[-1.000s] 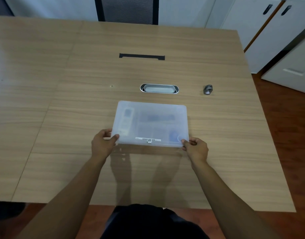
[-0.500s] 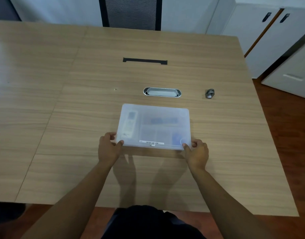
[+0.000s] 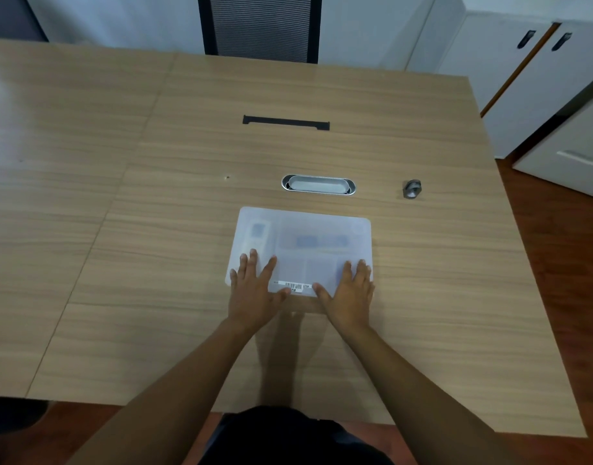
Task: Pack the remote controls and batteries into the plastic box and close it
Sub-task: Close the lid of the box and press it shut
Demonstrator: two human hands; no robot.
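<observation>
— Where did the one view look from?
— From the person's head, facing forward and steeply down over the bench (image 3: 120,229), both forearms entering from the bottom edge.
— How near was it?
— Close enough that the plastic box (image 3: 322,226) sat just below mid-frame; a chair back (image 3: 261,25) stood at the top edge and cabinets (image 3: 523,78) filled the upper right.

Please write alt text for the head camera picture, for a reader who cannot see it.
Both hands, the left hand and the right hand, lie flat with spread fingers on the lid of a translucent plastic box on a wooden table. A white remote control shows faintly through the lid.
</observation>
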